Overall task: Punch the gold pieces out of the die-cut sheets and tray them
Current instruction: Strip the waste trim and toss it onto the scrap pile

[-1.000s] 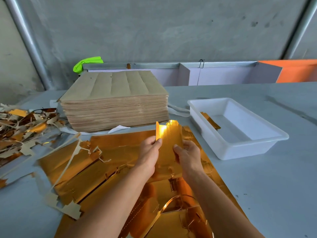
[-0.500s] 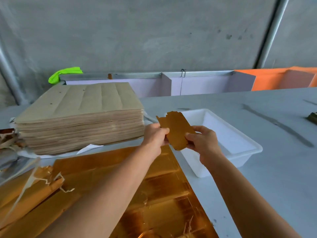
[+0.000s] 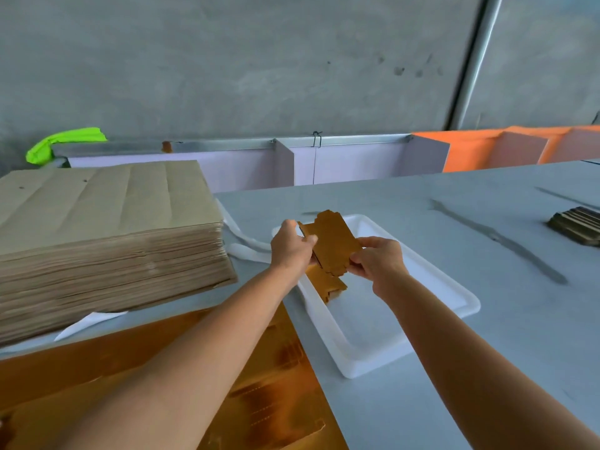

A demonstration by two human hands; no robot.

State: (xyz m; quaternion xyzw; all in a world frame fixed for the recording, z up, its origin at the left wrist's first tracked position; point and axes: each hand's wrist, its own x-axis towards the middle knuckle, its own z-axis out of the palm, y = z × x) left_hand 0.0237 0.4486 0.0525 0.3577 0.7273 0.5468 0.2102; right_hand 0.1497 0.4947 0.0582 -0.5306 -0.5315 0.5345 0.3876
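A punched-out gold piece [image 3: 332, 243] hangs above the left end of the white tray [image 3: 418, 326], its brown back facing me. My left hand [image 3: 290, 246] pinches its left edge and my right hand [image 3: 378, 263] pinches its right edge. Below it, another gold piece [image 3: 328, 285] lies inside the tray against the left wall. The gold die-cut sheets [image 3: 276, 368] are spread on the grey table at the bottom left, partly hidden by my left forearm.
A tall stack of brown sheets [image 3: 104, 228] stands at the left. White scrap strips [image 3: 246, 245] lie between the stack and the tray. A small dark stack [image 3: 578, 224] sits at the far right. Low white and orange partitions [image 3: 357, 160] border the table's back.
Both hands lifted the gold piece off the sheets and carried it right, over the tray. My view has swung right, and the scrap heap at the left has dropped out of sight.
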